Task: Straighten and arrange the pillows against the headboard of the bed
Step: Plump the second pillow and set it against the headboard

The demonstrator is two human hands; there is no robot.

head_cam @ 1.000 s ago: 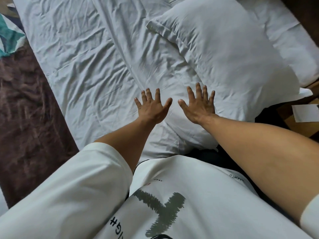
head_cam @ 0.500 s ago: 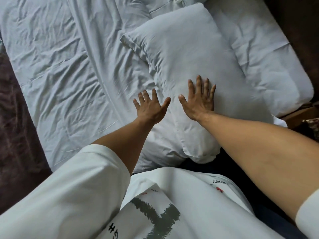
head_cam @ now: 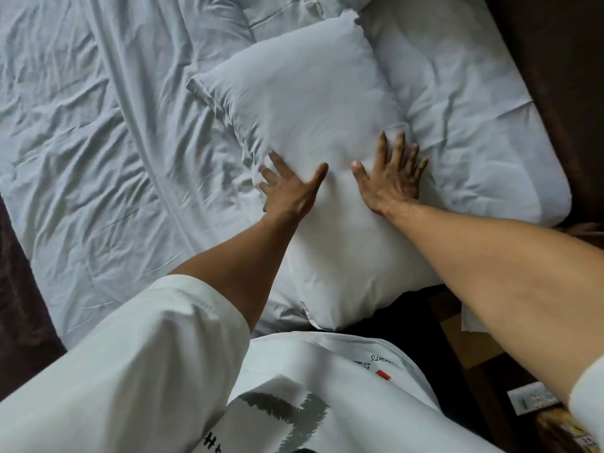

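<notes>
Near pillow (head_cam: 313,103) overlapping far pillow (head_cam: 464,103) on bed (head_cam: 81,132)

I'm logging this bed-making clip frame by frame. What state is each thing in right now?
Near pillow: lying askew, pressed under both hands, overlapping the far pillow's edge.
Far pillow: flat beside the dark headboard, creased.
Sheet: spread out, heavily wrinkled.
Left hand: open, palm down at the near pillow's left edge.
Right hand: open, fingers spread, flat on the near pillow.

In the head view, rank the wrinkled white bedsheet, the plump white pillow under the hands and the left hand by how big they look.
1. Wrinkled white bedsheet, fills the left side.
2. Plump white pillow, which both hands press.
3. Left hand, far smallest; the right hand looks about alike.
</notes>
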